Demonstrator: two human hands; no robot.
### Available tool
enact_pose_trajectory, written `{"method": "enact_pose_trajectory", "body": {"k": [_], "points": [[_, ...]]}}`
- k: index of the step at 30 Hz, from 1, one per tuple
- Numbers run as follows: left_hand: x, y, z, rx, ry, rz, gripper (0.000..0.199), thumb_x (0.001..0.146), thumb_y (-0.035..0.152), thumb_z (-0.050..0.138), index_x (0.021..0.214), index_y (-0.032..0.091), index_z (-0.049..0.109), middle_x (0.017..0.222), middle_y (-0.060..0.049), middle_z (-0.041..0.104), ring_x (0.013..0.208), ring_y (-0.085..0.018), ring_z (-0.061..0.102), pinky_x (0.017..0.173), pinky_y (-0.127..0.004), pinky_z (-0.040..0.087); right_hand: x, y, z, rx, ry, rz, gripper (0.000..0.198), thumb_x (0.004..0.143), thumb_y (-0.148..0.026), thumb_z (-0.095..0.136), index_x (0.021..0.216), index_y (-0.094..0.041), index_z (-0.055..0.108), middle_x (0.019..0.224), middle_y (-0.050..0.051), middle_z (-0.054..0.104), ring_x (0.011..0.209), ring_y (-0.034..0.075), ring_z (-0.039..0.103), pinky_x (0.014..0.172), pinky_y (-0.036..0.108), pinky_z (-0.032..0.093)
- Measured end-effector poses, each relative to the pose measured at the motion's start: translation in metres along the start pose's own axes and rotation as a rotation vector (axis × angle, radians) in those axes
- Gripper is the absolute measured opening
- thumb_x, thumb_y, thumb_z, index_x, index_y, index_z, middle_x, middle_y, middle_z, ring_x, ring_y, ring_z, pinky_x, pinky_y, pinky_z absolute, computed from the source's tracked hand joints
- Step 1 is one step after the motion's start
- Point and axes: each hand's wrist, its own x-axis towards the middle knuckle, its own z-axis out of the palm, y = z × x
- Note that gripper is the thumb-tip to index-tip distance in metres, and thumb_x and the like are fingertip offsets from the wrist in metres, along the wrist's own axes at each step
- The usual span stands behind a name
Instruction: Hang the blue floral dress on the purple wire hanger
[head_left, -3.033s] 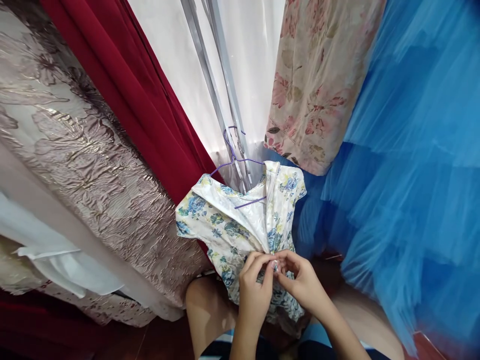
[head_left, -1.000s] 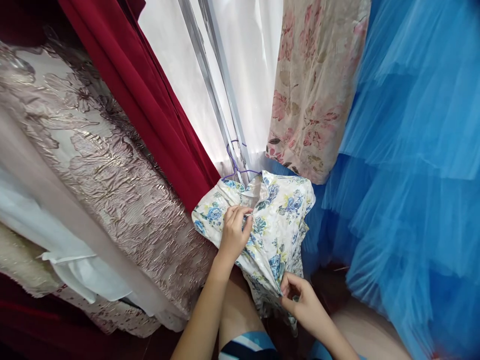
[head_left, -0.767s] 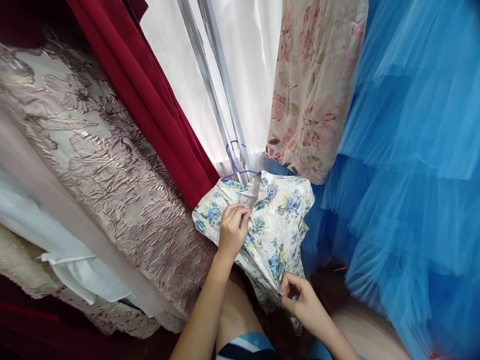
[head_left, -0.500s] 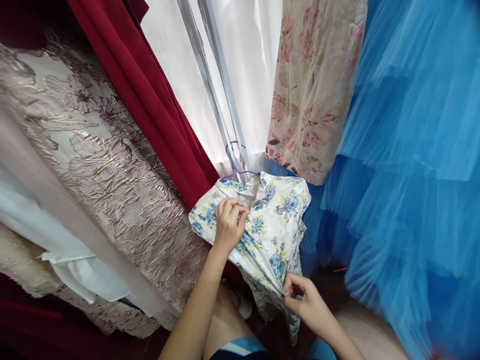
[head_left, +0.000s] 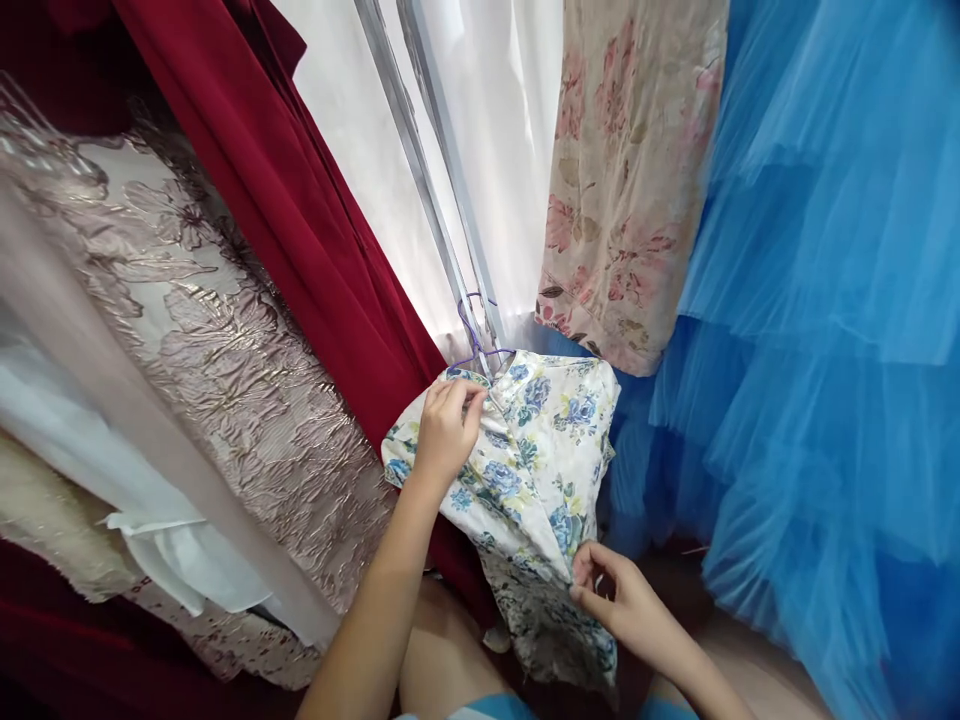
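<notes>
Because the floral garment (head_left: 551, 460) looks soft, I'd keep it taut

My left hand (head_left: 448, 428) pinches at its neckline, my right hand (head_left: 634, 607) its front lower down; I'd stretch evenly between them. It's on a purple hanger (head_left: 475, 345) by metal poles (head_left: 445, 150).

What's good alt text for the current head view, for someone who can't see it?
The left hand pinches a white, blue-flowered garment near its neckline, the right hand lower down. A purple hanger rises from the garment's neck. Around hang red cloth, pink-flowered fabric and tiered, gauzy blue fabric.
</notes>
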Motion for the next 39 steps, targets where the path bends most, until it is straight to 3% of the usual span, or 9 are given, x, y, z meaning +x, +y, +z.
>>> {"method": "enact_pose_trajectory", "body": {"k": [2,8,12,18,24,29,31,34,39], "points": [[-0.007,0.002,-0.006,-0.032,-0.005,-0.002,0.007,0.095,0.022,0.054,0.097,0.022,0.061,0.093,-0.002,0.068,0.092,-0.020,0.061,0.090,-0.035,0.046,0.015,-0.024,-0.004,-0.015,-0.026,-0.077,0.003,0.086,-0.021,0.059,0.085,-0.019,0.058,0.082,0.002,0.060,0.075,0.017,0.053,0.069,0.028,0.041],[-0.011,0.007,-0.018,-0.092,-0.061,0.026,0.016,0.095,0.019,0.052,0.110,0.021,0.058,0.102,-0.004,0.067,0.100,-0.020,0.062,0.092,-0.034,0.048,0.101,-0.111,-0.003,0.032,0.034,-0.269,0.027,0.096,-0.042,0.054,0.109,-0.020,0.062,0.088,0.003,0.064,0.077,0.017,0.058,0.068,0.027,0.044],[-0.012,0.009,-0.020,-0.062,-0.083,0.069,0.017,0.095,0.016,0.050,0.110,0.021,0.057,0.103,-0.005,0.067,0.101,-0.020,0.061,0.094,-0.036,0.047,0.153,-0.130,0.008,0.001,-0.014,-0.334,0.032,0.094,-0.048,0.054,0.086,-0.018,0.062,0.078,0.003,0.064,0.069,0.016,0.057,0.062,0.026,0.045],[-0.019,0.007,-0.014,-0.114,0.038,-0.004,0.012,0.093,0.015,0.055,0.103,0.021,0.058,0.096,-0.005,0.066,0.097,-0.019,0.062,0.090,-0.033,0.050,0.166,-0.125,0.013,0.060,0.009,-0.439,0.031,0.092,-0.036,0.056,0.066,-0.018,0.058,0.063,0.000,0.058,0.061,0.014,0.052,0.061,0.026,0.042],[-0.004,0.015,-0.012,-0.276,0.282,-0.174,0.005,0.092,0.017,0.056,0.096,0.019,0.057,0.090,-0.003,0.062,0.085,-0.015,0.063,0.080,-0.027,0.051,0.170,-0.096,0.013,0.139,0.035,-0.272,0.030,0.083,-0.032,0.061,0.057,-0.018,0.060,0.051,-0.001,0.055,0.050,0.013,0.048,0.052,0.026,0.036],[0.011,-0.042,-0.040,-0.320,0.550,-0.264,0.012,0.085,0.016,0.059,0.096,0.017,0.054,0.090,-0.002,0.059,0.085,-0.013,0.062,0.080,-0.024,0.049,0.150,-0.056,0.003,0.133,-0.017,-0.137,0.029,0.082,-0.032,0.059,0.057,-0.018,0.060,0.050,-0.002,0.053,0.049,0.013,0.047,0.053,0.026,0.034],[-0.003,-0.078,-0.042,-0.356,0.590,-0.388,0.017,0.080,0.016,0.062,0.094,0.018,0.053,0.084,0.000,0.058,0.079,-0.012,0.061,0.075,-0.022,0.048,0.138,-0.045,-0.001,0.115,-0.039,-0.114,0.028,0.083,-0.032,0.059,0.058,-0.017,0.061,0.050,-0.001,0.053,0.049,0.012,0.047,0.052,0.026,0.033],[-0.046,-0.114,-0.022,-0.472,0.631,-0.777,0.020,0.074,0.018,0.059,0.091,0.019,0.048,0.077,0.003,0.056,0.069,-0.011,0.058,0.069,-0.021,0.048,0.128,-0.034,-0.003,0.077,-0.097,-0.083,0.029,0.083,-0.031,0.059,0.059,-0.017,0.062,0.051,-0.001,0.055,0.050,0.013,0.048,0.052,0.026,0.033],[-0.119,-0.107,0.032,-0.462,0.608,-0.859,0.013,0.076,0.019,0.053,0.089,0.019,0.053,0.080,-0.001,0.060,0.074,-0.014,0.061,0.071,-0.024,0.048,0.128,-0.017,0.000,-0.066,-0.143,-0.018,0.029,0.084,-0.030,0.052,0.059,-0.017,0.059,0.053,0.000,0.057,0.053,0.014,0.053,0.055,0.026,0.040]]}}
